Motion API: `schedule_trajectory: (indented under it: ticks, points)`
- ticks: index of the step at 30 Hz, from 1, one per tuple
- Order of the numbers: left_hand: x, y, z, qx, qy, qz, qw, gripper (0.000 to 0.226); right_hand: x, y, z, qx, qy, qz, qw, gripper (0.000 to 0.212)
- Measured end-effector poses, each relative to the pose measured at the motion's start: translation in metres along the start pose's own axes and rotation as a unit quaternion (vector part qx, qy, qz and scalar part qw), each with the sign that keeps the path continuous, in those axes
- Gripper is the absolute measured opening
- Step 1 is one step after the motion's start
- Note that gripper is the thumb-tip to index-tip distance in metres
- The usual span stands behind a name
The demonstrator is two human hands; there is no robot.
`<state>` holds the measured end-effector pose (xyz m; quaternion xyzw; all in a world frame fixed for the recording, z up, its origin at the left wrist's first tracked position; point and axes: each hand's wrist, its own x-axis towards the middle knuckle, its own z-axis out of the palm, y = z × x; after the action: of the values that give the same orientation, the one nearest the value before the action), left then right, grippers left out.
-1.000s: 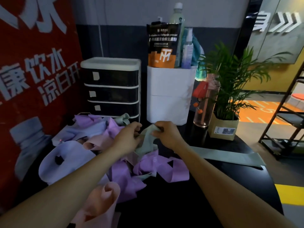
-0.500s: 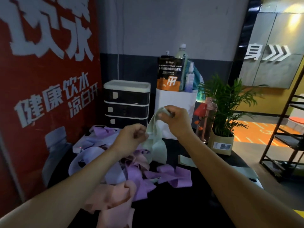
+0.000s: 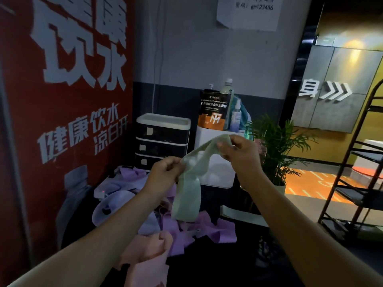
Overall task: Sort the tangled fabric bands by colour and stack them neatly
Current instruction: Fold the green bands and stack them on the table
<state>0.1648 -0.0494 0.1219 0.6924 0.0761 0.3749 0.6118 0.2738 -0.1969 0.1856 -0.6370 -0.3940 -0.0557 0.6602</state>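
Observation:
A pale green fabric band (image 3: 189, 183) hangs in the air above the black table (image 3: 217, 264). My right hand (image 3: 238, 154) pinches its upper end, raised higher. My left hand (image 3: 165, 175) grips the band lower down, to the left. The band's loose loop dangles between my forearms. Below lies a tangled heap: purple bands (image 3: 209, 228), pale lilac bands (image 3: 116, 204) and pink bands (image 3: 145, 257). Another pale green band (image 3: 236, 214) lies flat on the table to the right, partly hidden by my right arm.
A small black drawer unit with a white top (image 3: 162, 139) stands at the back. A white bin (image 3: 217, 170) holds a pouch and bottles. A potted plant (image 3: 275, 150) is at the right, a metal rack (image 3: 356, 183) beyond, and a red sign wall (image 3: 62, 100) at the left.
Both hands have lifted the green band up out of the heap, the right hand rising higher than the left. The camera has tilted upward.

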Motion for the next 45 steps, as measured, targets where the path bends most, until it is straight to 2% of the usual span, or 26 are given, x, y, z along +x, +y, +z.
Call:
schedule_trajectory:
  ticks: [7, 12, 18, 21, 23, 25, 28, 32, 35, 39, 43, 45]
  points:
    - [-0.01, 0.002, 0.005, -0.094, 0.017, -0.081, 0.992, 0.022, -0.021, 0.033, -0.017, -0.06, -0.017, 0.033, 0.998, 0.009]
    - [-0.014, 0.001, 0.008, -0.139, 0.032, -0.097, 0.985, 0.023, -0.03, 0.051, -0.022, -0.108, -0.066, 0.084, 0.988, 0.009]
    - [-0.018, -0.003, 0.011, -0.155, 0.019, -0.108, 0.982, 0.024, -0.042, 0.055, -0.025, -0.078, -0.136, 0.167, 0.973, 0.007]
    - [-0.019, -0.005, 0.013, -0.142, 0.006, -0.106, 0.984, 0.023, -0.047, 0.059, -0.022, -0.089, -0.171, 0.194, 0.962, 0.025]
    - [-0.021, -0.006, 0.013, -0.13, 0.001, -0.106, 0.986, 0.024, -0.05, 0.065, -0.019, -0.169, -0.191, 0.162, 0.953, 0.035]
    - [-0.022, -0.006, 0.012, -0.127, 0.002, -0.109, 0.986, 0.025, -0.05, 0.071, -0.015, -0.253, -0.18, 0.119, 0.943, 0.016]
    - [-0.02, -0.006, 0.005, -0.157, 0.037, -0.125, 0.979, 0.027, -0.053, 0.082, -0.016, -0.267, -0.164, 0.119, 0.942, 0.028]
    - [-0.015, -0.009, -0.009, -0.189, 0.077, -0.137, 0.969, 0.027, -0.059, 0.096, -0.023, -0.333, -0.193, 0.141, 0.912, 0.009]
    - [-0.014, -0.012, -0.016, -0.177, 0.094, -0.136, 0.97, 0.027, -0.063, 0.108, -0.032, -0.33, -0.183, 0.162, 0.912, 0.011]
    - [-0.016, -0.02, -0.019, -0.139, 0.104, -0.14, 0.975, 0.031, -0.065, 0.113, -0.042, -0.306, -0.117, 0.177, 0.928, 0.012]
    - [-0.013, -0.029, -0.023, -0.134, 0.135, -0.16, 0.969, 0.03, -0.059, 0.11, -0.05, -0.252, -0.075, 0.237, 0.935, 0.022]
    - [-0.012, -0.033, -0.024, -0.134, 0.145, -0.164, 0.967, 0.028, -0.059, 0.104, -0.052, -0.19, -0.073, 0.269, 0.941, 0.028]
